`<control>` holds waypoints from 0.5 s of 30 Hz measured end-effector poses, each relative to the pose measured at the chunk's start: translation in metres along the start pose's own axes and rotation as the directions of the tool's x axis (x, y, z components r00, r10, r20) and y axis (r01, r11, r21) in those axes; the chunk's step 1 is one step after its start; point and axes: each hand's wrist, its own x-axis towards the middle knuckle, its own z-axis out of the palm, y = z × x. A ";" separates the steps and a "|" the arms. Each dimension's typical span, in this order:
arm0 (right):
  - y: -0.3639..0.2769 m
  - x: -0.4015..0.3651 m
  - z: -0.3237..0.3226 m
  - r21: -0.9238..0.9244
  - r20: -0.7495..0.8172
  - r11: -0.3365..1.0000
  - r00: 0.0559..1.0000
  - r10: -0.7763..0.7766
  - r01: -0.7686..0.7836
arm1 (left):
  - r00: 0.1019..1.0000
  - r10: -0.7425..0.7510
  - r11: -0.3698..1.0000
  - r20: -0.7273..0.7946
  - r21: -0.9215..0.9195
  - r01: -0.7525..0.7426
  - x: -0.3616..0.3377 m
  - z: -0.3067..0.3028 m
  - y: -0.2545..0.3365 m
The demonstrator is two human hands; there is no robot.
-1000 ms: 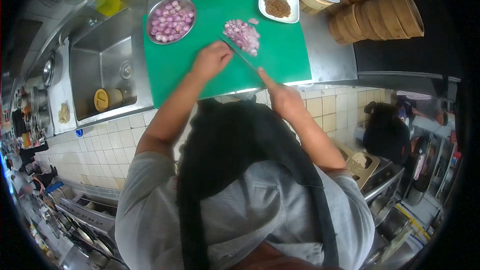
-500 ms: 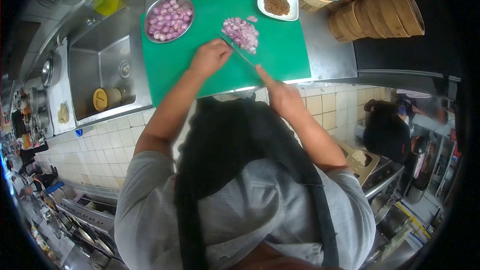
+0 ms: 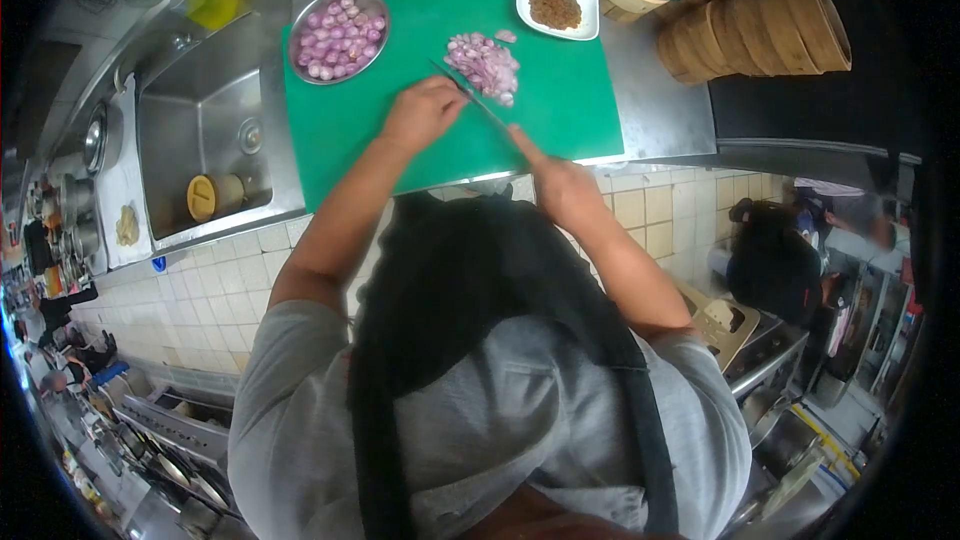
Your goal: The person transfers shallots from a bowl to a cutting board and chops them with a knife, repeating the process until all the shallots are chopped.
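Two hands: the left hand and the right hand work at the near side of a green cutting board on the steel tabletop.
Right fingers: wrapped round the handle of a knife, the index finger stretched forward along it.
Left fingers: curled low just left of the blade; whether they pin a piece beneath cannot be told.
Knife: slants across the board, tip toward the far left, handle toward the near right.
Sliced onions: a loose purple-white heap on the board, just beyond the blade, one bit apart at its far right.
Whole onions: small and purple, filling a metal bowl at the board's far left.
White dish: at the far right, bearing brown crumbly food.
Step in hand: slicing, judging by blade and heap.
Next cut: calls for left fingertips tucked clear of the edge and a steady, controlled stroke.
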 end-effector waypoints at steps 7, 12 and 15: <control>0.003 0.006 0.000 0.013 0.074 0.999 0.996 0.040 -0.041 | 1.000 -0.003 1.000 -0.027 -0.009 0.003 0.001 0.000 0.003; 0.006 -0.002 0.008 0.079 -0.018 0.997 1.000 0.000 0.002 | 1.000 -0.019 1.000 -0.022 -0.013 0.018 -0.002 0.004 0.000; 0.011 0.006 0.009 0.062 0.081 0.997 0.996 0.044 -0.049 | 0.999 0.003 1.000 -0.039 -0.017 -0.004 0.000 0.002 -0.001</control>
